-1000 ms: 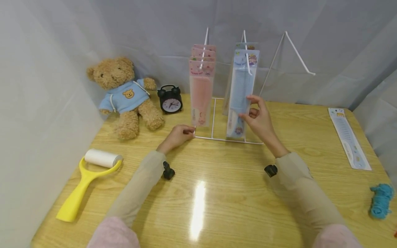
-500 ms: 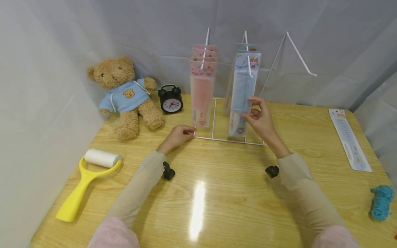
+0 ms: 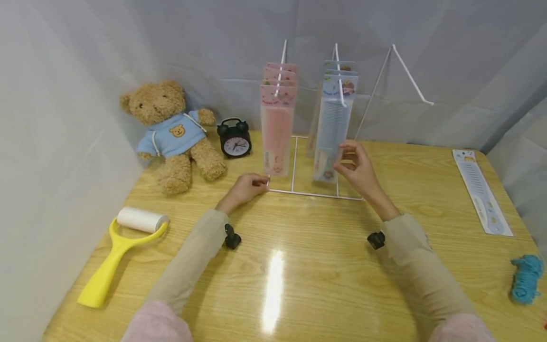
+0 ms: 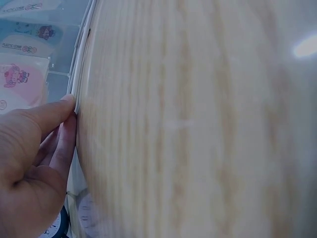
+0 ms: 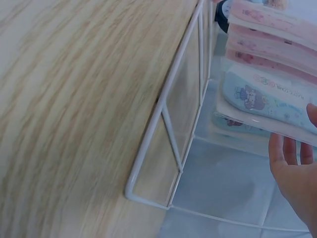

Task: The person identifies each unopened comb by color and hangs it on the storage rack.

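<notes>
A white wire display rack [image 3: 314, 194] with three hooks stands on the table. My left hand [image 3: 245, 188] pinches its front left base corner; the left wrist view shows thumb and fingertips on the wire. Several pink packaged combs [image 3: 277, 128] hang from the left hook. On the middle hook hangs a blue packaged comb [image 3: 333, 124], in front of others of its kind. My right hand [image 3: 360, 168] holds this front pack by its lower right edge. In the right wrist view, the thumb lies on one side of the pack [image 5: 267, 96] and the fingers on the other.
The right hook [image 3: 412, 73] is bare. Another packaged comb [image 3: 482, 192] lies at the table's right, above a blue yarn bundle [image 3: 527, 279]. At left are a teddy bear [image 3: 173, 135], a black alarm clock [image 3: 235, 142] and a yellow-handled roller [image 3: 115, 251]. Grey cloth [image 3: 213, 38] hangs behind.
The front blue comb pack has moved back along the middle hook, closer to those behind it, with my right hand following at its lower edge. My left hand stays on the rack corner.
</notes>
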{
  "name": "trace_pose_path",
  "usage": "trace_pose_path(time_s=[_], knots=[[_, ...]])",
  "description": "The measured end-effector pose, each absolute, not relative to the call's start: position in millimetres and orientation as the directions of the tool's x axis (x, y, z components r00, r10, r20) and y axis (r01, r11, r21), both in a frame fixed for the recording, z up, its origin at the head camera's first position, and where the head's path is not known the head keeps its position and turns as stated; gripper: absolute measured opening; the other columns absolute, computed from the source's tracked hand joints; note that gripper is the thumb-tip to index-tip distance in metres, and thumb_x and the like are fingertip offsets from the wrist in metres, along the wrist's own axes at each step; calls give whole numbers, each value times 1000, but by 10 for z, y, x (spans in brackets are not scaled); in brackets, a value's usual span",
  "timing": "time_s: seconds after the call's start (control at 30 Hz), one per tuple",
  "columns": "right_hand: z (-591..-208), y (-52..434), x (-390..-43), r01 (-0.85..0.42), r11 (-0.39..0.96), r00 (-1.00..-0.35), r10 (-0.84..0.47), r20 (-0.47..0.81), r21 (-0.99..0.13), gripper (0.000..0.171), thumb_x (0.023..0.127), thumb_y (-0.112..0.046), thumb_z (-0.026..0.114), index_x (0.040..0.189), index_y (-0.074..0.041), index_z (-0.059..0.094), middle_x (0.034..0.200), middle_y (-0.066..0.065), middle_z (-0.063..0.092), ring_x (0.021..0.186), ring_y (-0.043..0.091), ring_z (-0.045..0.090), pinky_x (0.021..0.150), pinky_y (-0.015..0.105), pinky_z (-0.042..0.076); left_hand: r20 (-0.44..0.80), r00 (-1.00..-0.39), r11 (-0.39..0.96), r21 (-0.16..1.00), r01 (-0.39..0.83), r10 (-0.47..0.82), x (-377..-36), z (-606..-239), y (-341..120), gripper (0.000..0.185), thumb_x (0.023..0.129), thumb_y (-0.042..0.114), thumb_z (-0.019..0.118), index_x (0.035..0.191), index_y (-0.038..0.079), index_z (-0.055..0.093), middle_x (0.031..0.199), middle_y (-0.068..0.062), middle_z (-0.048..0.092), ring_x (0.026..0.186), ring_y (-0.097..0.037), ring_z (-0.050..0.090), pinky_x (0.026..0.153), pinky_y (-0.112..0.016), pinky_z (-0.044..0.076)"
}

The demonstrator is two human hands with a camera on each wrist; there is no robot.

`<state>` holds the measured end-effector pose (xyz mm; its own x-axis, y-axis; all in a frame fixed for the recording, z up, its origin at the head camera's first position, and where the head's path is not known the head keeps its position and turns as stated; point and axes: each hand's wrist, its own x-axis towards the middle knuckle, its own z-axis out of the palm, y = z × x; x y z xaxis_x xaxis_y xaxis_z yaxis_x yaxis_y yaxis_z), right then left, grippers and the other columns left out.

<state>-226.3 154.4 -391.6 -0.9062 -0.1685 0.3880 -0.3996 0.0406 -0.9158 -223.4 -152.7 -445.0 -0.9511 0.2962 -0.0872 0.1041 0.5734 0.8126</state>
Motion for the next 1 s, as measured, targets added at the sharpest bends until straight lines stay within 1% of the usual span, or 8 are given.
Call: trace_pose_path(time_s=[0.2,0.4,0.5,0.6,0.67,0.73,0.87,1.0], knots=[[-3945,1595,-2260,-387,110,-916,-162,367,-916,46,79,19,63,120,12,44,113,3,50,94,10,52,81,14,50,-76,-951,571,813,115,301,-2223,-4462,-1534,33,91,7,63,121,-6,62,111,-23,65,102,-31,61,91,-38,50],[-3965,1692,-2241,-362,192,-929,-152,337,-912,41,82,12,66,119,13,48,107,-5,53,94,13,52,78,13,48,-77,-953,574,812,110,292,-2223,-4461,-1533,33,91,7,63,120,-6,62,111,-22,65,102,-31,61,90,-38,51],[-3986,1789,-2206,-335,285,-940,-164,299,-898,35,86,5,65,117,11,51,111,0,55,94,10,53,77,13,46,-74,-953,574,811,113,293,-2227,-4454,-1528,32,91,7,63,120,-6,62,111,-22,65,101,-31,62,90,-38,51],[-4016,1911,-2154,-300,358,-952,-162,258,-884,30,89,-1,64,115,10,54,114,12,57,92,4,53,75,12,45,-78,-952,574,811,112,296,-2228,-4452,-1523,33,91,7,63,121,-5,62,113,-22,65,102,-31,61,90,-38,51],[-4042,2007,-2120,-276,387,-961,-146,236,-880,28,90,-4,64,114,9,55,113,14,57,89,-1,52,75,11,45,-84,-950,576,810,111,302,-2224,-4450,-1517,33,91,8,63,122,-5,61,114,-22,64,103,-30,61,90,-37,51],[-4063,2108,-2087,-250,399,-968,-123,218,-882,26,91,-6,63,112,8,56,111,9,59,87,-2,52,74,11,45,-90,-948,576,810,109,305,-2223,-4446,-1515,33,92,8,62,123,-5,61,116,-22,63,104,-30,61,91,-37,51],[-4104,2355,-2026,-204,428,-979,-88,184,-881,17,92,-12,63,108,-5,59,106,-12,58,88,-2,52,74,9,45,-92,-949,574,813,104,302,-2220,-4438,-1519,34,92,8,62,123,-5,60,116,-22,63,105,-31,60,92,-38,50],[-4127,2624,-1975,-179,461,-983,-52,175,-869,12,92,-15,63,104,-18,60,104,-22,54,88,-3,51,73,7,44,-87,-951,577,810,106,298,-2224,-4439,-1530,34,91,8,63,122,-5,61,116,-22,63,104,-31,60,92,-38,50]])
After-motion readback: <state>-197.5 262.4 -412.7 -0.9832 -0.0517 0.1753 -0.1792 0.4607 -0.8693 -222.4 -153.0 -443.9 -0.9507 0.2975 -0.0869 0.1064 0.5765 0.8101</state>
